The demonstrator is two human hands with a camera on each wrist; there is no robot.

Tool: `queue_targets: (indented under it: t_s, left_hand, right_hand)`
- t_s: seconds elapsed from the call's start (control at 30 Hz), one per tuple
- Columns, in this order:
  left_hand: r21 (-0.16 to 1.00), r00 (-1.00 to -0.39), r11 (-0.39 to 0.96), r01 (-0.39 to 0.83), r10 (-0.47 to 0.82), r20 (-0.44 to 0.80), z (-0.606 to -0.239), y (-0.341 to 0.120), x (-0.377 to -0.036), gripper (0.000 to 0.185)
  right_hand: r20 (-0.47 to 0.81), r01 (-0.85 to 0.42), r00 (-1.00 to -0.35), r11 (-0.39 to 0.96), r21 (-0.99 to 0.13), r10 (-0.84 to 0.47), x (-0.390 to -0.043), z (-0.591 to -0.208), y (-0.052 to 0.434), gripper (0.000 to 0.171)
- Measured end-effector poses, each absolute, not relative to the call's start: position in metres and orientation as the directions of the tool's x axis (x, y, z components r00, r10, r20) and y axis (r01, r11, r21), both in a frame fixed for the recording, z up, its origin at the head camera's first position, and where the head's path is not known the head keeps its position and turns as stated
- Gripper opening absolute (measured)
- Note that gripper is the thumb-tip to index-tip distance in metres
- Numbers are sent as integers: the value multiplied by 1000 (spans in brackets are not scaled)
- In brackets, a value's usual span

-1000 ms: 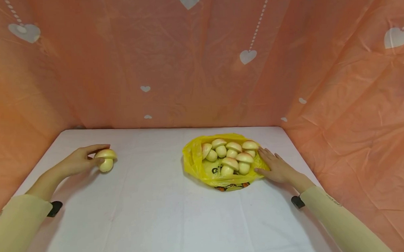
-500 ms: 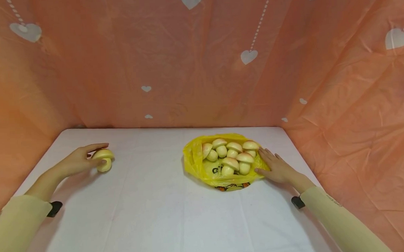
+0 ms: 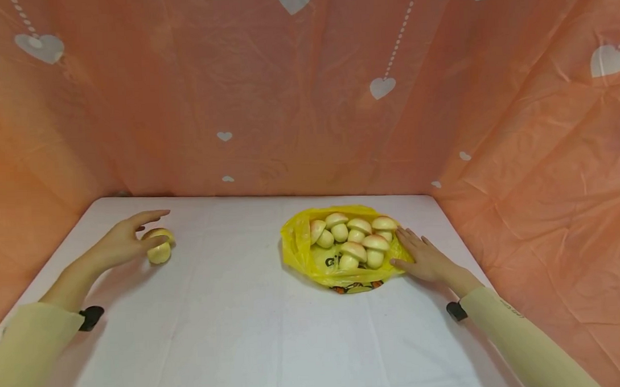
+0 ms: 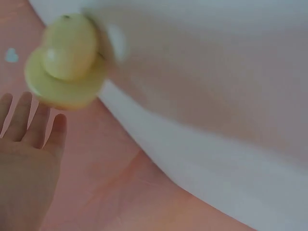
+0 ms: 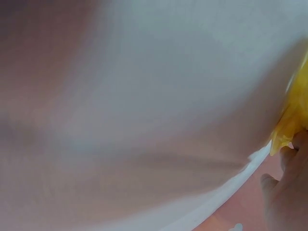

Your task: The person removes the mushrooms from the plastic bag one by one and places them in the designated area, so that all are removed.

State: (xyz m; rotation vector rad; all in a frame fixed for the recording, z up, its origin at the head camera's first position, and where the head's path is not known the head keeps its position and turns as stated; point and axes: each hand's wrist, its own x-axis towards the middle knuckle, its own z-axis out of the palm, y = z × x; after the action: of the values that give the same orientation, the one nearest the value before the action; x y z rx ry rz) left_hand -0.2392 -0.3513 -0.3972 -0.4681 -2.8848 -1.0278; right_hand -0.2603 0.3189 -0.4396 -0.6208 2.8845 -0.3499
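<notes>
By the left hand, one pale yellow mushroom.

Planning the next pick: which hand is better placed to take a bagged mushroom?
Probably the right hand: it touches the bag, near the mushrooms inside. The left hand is far off, by the lone mushroom.

Yellow bag; pink-tinged cream mushrooms; orange backdrop, pale hearts.
</notes>
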Motion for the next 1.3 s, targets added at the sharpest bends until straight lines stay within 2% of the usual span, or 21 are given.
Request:
queue_targets:
  t_s: [0.27, 0.57, 0.77, 1.0, 1.3]
  left_hand:
    - [658, -910, 631, 411, 240, 337, -390, -322, -237, 57]
    - [706, -914, 583, 403, 210, 348, -376, -285, -235, 62]
    - [770, -910, 485, 414, 231, 344, -376, -262, -238, 62]
    - [739, -868, 455, 496, 257, 424, -381, -237, -244, 60]
    - [764, -856, 392, 513, 304, 418, -390, -209, -249, 60]
  right_hand:
    - [-106, -385, -899, 883, -267, -424, -259, -439, 319, 90]
    - [-101, -390, -898, 882, -266, -427, -259, -441, 320, 90]
    - [-102, -392, -898, 883, -258, -429, -259, -440, 319, 90]
    - [-105, -392, -898, 884, -256, -428, -258, -439, 318, 90]
    - [-100, -398, -896, 883, -249, -432, -257, -437, 318, 89]
